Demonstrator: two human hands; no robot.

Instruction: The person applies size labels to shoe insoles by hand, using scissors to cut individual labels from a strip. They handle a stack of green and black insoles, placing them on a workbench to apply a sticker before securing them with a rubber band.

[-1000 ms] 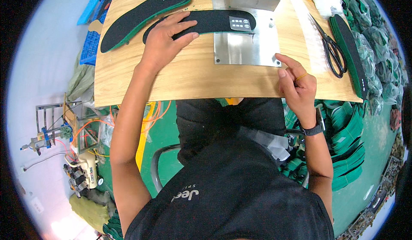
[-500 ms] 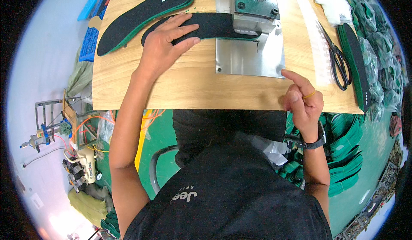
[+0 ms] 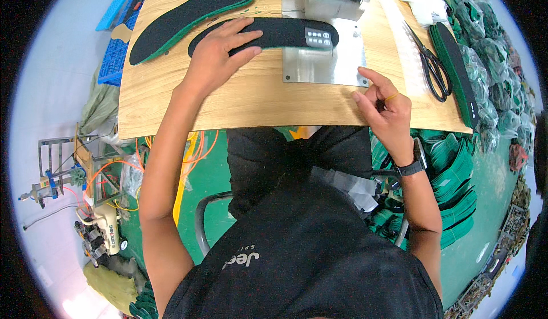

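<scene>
A black insole (image 3: 279,32) lies across the table with its right end on a shiny metal plate (image 3: 325,68). That end bears a greyish rectangular patch (image 3: 318,37) with white print. My left hand (image 3: 220,51) rests flat on the insole's left part, fingers spread. Above the plate, just behind the insole, is the metal block of a press (image 3: 334,2), blurred. My right hand (image 3: 385,99) is off the insole, near the plate's front right corner. Its index finger and thumb are apart and nothing shows between them; the other fingers are curled.
Black insoles with green undersides (image 3: 194,19) lie at the back left, more (image 3: 455,71) along the right edge. Black-handled scissors (image 3: 435,73) lie beside a clear strip (image 3: 399,39). Bagged green items (image 3: 485,79) stand right of the table; green stacks (image 3: 454,205) sit below it.
The press block has lifted off the insole's right end, uncovering the printed patch. My right hand has shifted slightly, its thumb and index finger wider apart. My left hand stays on the insole.
</scene>
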